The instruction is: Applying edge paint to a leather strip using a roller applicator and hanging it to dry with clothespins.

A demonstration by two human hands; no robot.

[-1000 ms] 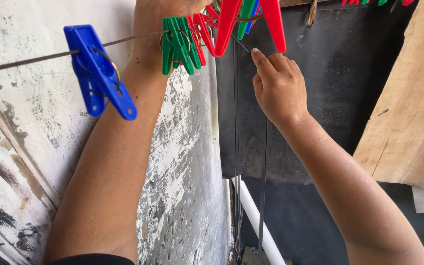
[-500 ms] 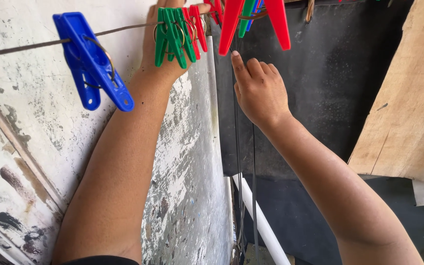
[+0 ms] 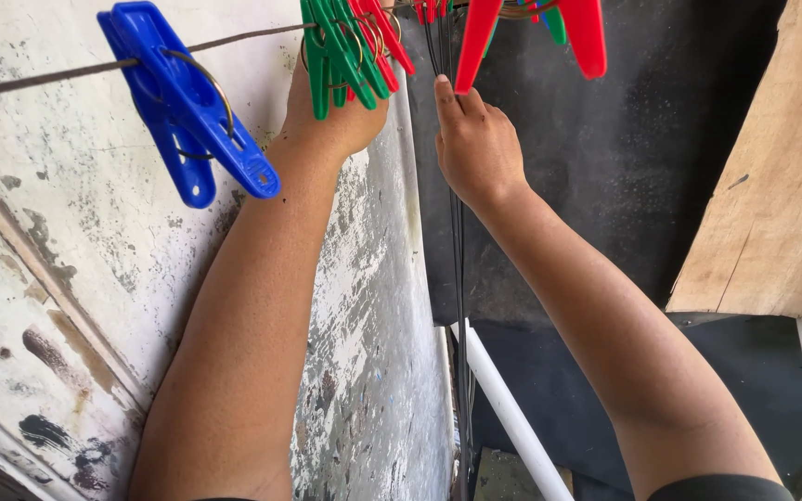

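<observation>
A: Largest first: the peeling white wall fills the left, with a dark sheet behind, a wooden board at right and a white pipe low down. Where are your hands?

B: Both are raised to the wire line that crosses the top. Your left hand sits behind the green pegs near the middle of the line; its fingers are hidden, so you cannot tell whether they pinch anything. Your right hand has its fingers pressed together and pointing up, the tips touching the lower end of a red peg and the thin black cords hanging there.

A: How far along is the work?

B: As a judgement: pegs are bunched on the line and no laundry hangs from them; neither hand visibly grips a peg yet.

A: And the count?

B: 1 blue peg alone toward the line's left end; about 3 green, overlapping; at least 3 red; 1 pipe; 1 board. The cluster at the top edge is partly cut off.
</observation>
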